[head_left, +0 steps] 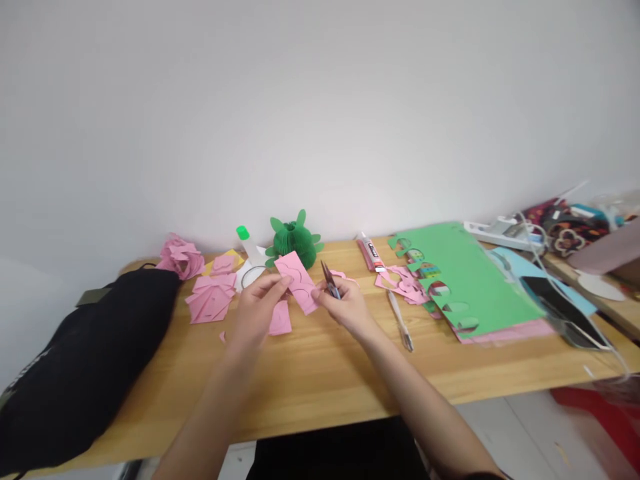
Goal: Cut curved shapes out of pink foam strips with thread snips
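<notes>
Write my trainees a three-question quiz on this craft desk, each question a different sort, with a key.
1. Fill in: The left hand and the right hand both hold a ____ paper rectangle with curved lines.

2. Which hand also holds the dark-bladed cutting tool?
A) left
B) right
C) neither

3. True or false: the large flat green sheet lies to the right of the round, pleated green ornament.

Key: 1. pink; 2. B; 3. true

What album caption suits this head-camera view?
Pink paper between left hand and right hand, scissors also in the right, green ornament beyond.
</notes>
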Demonstrator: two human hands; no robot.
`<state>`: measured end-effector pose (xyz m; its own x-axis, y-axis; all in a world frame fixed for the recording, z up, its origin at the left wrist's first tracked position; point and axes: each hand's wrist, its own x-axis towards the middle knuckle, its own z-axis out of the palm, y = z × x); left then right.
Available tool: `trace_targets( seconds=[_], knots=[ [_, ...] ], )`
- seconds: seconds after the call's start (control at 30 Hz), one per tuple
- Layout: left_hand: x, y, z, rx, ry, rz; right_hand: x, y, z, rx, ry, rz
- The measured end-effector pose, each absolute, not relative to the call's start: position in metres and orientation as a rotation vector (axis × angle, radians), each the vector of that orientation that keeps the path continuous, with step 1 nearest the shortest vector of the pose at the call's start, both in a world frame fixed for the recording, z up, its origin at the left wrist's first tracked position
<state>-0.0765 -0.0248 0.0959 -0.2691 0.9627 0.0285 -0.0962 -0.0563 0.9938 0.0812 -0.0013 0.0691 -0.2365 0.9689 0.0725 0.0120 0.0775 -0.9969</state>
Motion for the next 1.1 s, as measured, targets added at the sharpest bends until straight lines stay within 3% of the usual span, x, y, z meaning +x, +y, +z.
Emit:
trace_targets(
  seconds=[0.3,0.4,0.53,0.73,0.9,1.1],
  knots=[
    [-0.094,-0.039,0.152,1.525,1.272,1.367,0.108,-0.003,0.15,-0.888,-1.579,1.419],
    [-0.09,-0.036,0.161,1.452,1.273,1.501,0.105,-0.001,0.167,-0.764,-1.425,1.321],
    [-0.067,-0.02,0.167,1.17,1.19,1.784,0.096,0.004,0.171,-0.647,-1.26,1.238],
    [-0.035,-0.013,0.176,1.184,1.194,1.833,0.084,0.002,0.164,-0.78,-1.154,1.052],
    [-0.032,-0.014,0.17,1.138,1.104,1.683,0.081,-0.001,0.157,-0.783,-1.137,1.124],
    [-0.038,-0.004,0.162,0.836,0.919,1.825,0.07,-0.008,0.155,-0.82,-1.207,1.292]
  ],
)
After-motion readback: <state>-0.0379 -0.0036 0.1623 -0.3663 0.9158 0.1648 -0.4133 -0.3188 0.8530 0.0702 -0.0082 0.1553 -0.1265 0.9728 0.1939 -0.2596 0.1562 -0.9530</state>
